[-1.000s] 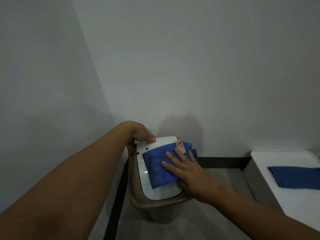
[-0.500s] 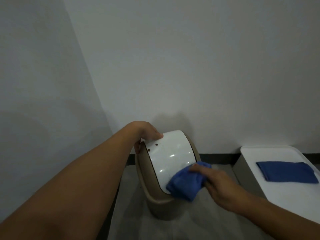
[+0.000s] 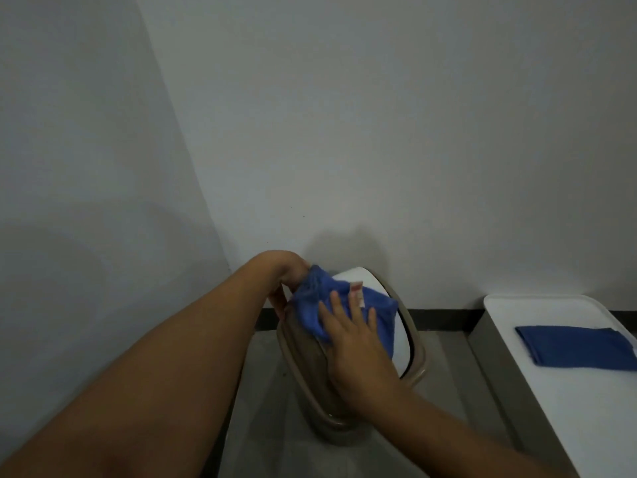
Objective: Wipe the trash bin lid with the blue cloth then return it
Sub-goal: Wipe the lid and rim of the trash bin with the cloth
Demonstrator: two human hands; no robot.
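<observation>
A beige trash bin (image 3: pixel 418 369) with a white swing lid (image 3: pixel 403 343) stands on the floor in the wall corner. A blue cloth (image 3: pixel 379 312) with a small white tag lies bunched over the lid's upper left part. My right hand (image 3: pixel 355 343) presses flat on the cloth, fingers spread. At the bin's top left rim my left hand (image 3: pixel 287 282) grips the edge, touching the cloth's corner. Most of the lid is hidden under the cloth and my hand.
A white-topped box (image 3: pixel 565 391) stands to the right with a second, folded dark blue cloth (image 3: pixel 575 345) lying on it. Grey walls meet just behind the bin, with a dark skirting strip (image 3: pixel 444 317) along the floor.
My right hand has carried the cloth from the lid's lower right edge up to its upper left part, against my left hand. The left hand keeps its hold on the rim.
</observation>
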